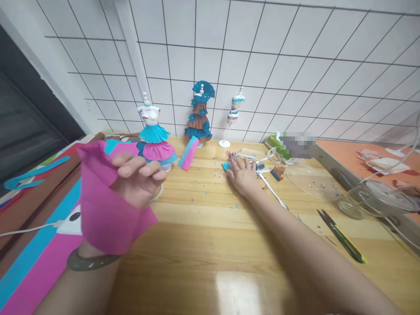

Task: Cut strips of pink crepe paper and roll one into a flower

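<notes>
A piece of pink crepe paper (108, 214) hangs around my left hand (139, 179), whose fingers are curled; the thumb is hidden behind the paper. My right hand (243, 176) reaches far over the table, fingers stretched out on a small pile of paper scraps and white ribbon (272, 189). A blue scrap (225, 167) pokes out beside its fingertips. Behind my left hand stands a mini dress form with a blue and pink ruffled skirt (159, 151). A blue and pink strip (188, 154) lies beside that form.
Against the tiled wall stand a dress form in blue and brown ruffles (199, 116) and a slim one (232, 111). Thread snips (343, 238) lie at the right, near a clear round sheet (313, 183). Long crepe paper strips (42, 253) cover the left side.
</notes>
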A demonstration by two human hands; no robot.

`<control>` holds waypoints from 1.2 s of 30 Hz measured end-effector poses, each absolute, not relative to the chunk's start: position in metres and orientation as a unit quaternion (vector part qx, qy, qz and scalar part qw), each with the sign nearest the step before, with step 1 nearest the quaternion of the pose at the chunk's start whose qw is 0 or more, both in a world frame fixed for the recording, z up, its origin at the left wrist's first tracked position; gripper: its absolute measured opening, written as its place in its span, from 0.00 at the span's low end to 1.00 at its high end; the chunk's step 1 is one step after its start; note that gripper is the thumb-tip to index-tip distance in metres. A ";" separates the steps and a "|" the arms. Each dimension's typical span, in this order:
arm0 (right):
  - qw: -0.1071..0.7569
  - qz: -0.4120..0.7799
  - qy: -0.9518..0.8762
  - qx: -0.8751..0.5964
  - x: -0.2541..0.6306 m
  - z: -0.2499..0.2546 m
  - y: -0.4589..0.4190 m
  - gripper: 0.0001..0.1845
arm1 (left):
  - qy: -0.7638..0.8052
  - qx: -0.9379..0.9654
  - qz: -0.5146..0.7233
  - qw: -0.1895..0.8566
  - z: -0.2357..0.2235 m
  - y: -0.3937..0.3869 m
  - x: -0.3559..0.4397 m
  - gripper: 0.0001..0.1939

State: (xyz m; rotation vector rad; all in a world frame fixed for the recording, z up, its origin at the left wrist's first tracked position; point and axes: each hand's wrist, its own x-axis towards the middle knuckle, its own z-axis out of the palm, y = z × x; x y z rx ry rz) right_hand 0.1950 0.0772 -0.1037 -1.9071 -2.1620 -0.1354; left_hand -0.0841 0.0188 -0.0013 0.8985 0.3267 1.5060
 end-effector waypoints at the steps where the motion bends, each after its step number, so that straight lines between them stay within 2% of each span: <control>1: 0.131 -0.052 -0.743 -0.654 0.195 -0.102 0.068 0.29 | 0.087 0.371 0.645 0.662 -0.007 0.023 -0.082 0.17; 3: 0.134 -0.052 -0.767 -0.625 0.181 -0.100 0.038 0.28 | 0.027 0.346 0.614 0.709 -0.019 0.031 -0.083 0.13; 4: 0.146 -0.035 -0.813 -0.563 0.168 -0.102 0.020 0.27 | 0.026 0.342 0.605 0.718 -0.025 0.034 -0.084 0.12; 8: 0.129 0.096 -0.939 -0.303 0.117 -0.112 -0.041 0.37 | 0.102 0.346 0.614 0.702 -0.043 0.044 -0.088 0.13; 10: 0.104 0.110 -0.952 -0.267 0.110 -0.117 -0.042 0.36 | 0.154 0.351 0.621 0.684 -0.049 0.048 -0.088 0.13; 16: 0.108 0.043 -0.855 -0.505 0.169 -0.117 0.038 0.34 | 0.178 0.356 0.608 0.687 -0.056 0.053 -0.082 0.12; 20: 0.142 -0.015 -0.767 -0.626 0.177 -0.111 0.037 0.33 | 0.156 0.366 0.598 0.695 -0.051 0.047 -0.078 0.08; 22: 0.146 -0.016 -0.795 -0.588 0.160 -0.110 0.013 0.31 | 0.159 0.378 0.599 0.687 -0.048 0.043 -0.077 0.08; 25: 0.098 0.058 -0.918 -0.380 0.143 -0.114 -0.015 0.33 | 0.167 0.385 0.600 0.681 -0.047 0.041 -0.076 0.09; 26: 0.081 0.072 -0.930 -0.352 0.145 -0.115 -0.017 0.34 | 0.165 0.383 0.601 0.682 -0.047 0.041 -0.076 0.10; 28: 0.063 0.062 -0.920 -0.382 0.164 -0.119 -0.005 0.35 | 0.165 0.380 0.601 0.683 -0.047 0.041 -0.076 0.10; 32: 0.091 0.000 -0.840 -0.534 0.212 -0.118 0.032 0.33 | 0.176 0.373 0.598 0.687 -0.045 0.038 -0.075 0.10; 36: 0.104 -0.014 -0.838 -0.535 0.183 -0.114 0.021 0.33 | 0.172 0.364 0.592 0.698 -0.046 0.036 -0.073 0.10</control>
